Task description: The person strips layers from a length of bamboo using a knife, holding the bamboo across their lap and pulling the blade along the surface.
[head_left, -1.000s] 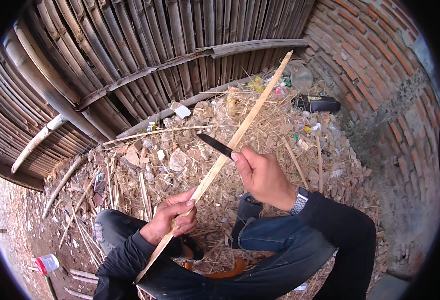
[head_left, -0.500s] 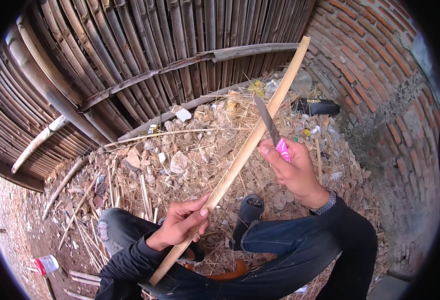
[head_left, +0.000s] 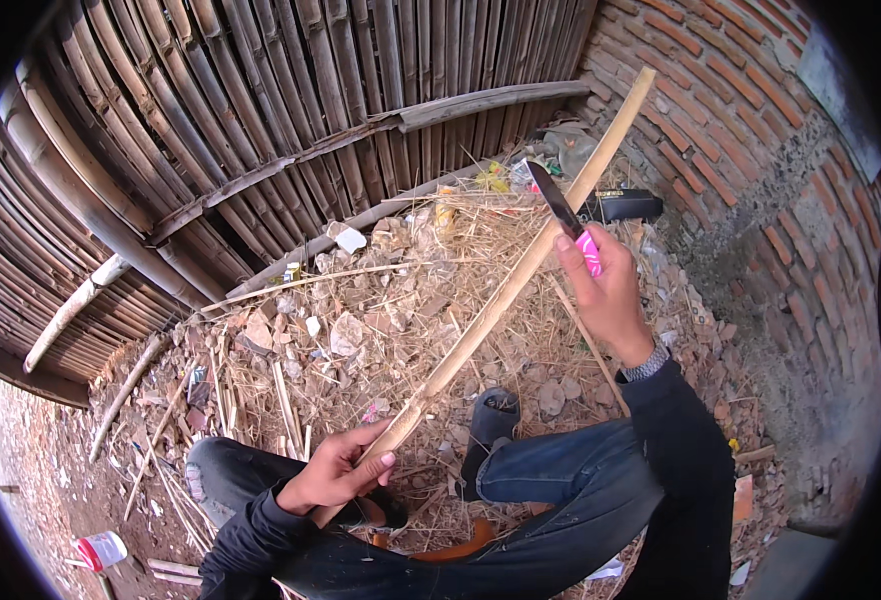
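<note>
A long pale bamboo strip (head_left: 506,297) slants from above my lap up toward the brick wall. My left hand (head_left: 339,470) is closed around its lower part, thumb on top. In my right hand (head_left: 606,290) is a knife (head_left: 558,203) with a pink patterned handle, mostly covered by the fingers. Its dark blade points up and to the left and crosses over the strip's upper half. The right thumb lies close to the strip; whether it touches, I cannot tell. The strip's lowest end is partly hidden by my left hand and sleeve.
A bamboo-slat wall (head_left: 291,90) rises ahead, and a brick wall (head_left: 761,190) stands at the right. Rubble and dry straw (head_left: 411,300) cover the ground between. A dark case (head_left: 629,205) lies by the brick wall. Thin sticks (head_left: 286,405) and a white-and-red tub (head_left: 102,551) are at the left.
My right hand with the knife has moved up and to the right along the strip. The strip's top end has shifted right, and my left hand is slightly lower and left.
</note>
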Demonstrator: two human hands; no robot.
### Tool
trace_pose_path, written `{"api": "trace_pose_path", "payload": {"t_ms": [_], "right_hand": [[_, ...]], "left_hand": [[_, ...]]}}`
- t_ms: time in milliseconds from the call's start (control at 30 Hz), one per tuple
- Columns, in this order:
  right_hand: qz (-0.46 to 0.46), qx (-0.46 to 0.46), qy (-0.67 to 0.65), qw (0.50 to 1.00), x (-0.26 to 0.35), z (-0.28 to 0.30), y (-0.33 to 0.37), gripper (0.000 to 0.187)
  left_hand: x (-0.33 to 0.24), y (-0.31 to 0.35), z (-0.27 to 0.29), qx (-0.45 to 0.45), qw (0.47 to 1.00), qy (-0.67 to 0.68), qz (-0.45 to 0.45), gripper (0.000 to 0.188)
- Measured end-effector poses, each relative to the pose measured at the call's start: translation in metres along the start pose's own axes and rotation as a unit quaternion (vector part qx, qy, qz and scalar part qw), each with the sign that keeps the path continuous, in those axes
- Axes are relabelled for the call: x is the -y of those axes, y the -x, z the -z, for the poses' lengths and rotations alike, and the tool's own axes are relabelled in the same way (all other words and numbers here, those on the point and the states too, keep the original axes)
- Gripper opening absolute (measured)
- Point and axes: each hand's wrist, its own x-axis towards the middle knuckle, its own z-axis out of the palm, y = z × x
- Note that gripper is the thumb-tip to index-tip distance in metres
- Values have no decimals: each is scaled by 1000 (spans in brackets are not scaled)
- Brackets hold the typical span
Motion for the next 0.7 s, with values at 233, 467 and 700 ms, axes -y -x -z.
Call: {"api": "trace_pose_path", "payload": {"t_ms": [233,467,700], "right_hand": [[32,-42,83,995,-10,-3,0,38],[24,73,-21,997,20,-61,43,34],[90,193,-68,975,42,-84,69,39]], "left_hand": [[6,-2,0,-10,999,29,-13,50],[-8,-8,-4,-18,993,119,-2,51],[-7,-5,5,-16,978,204,-36,49]]}}
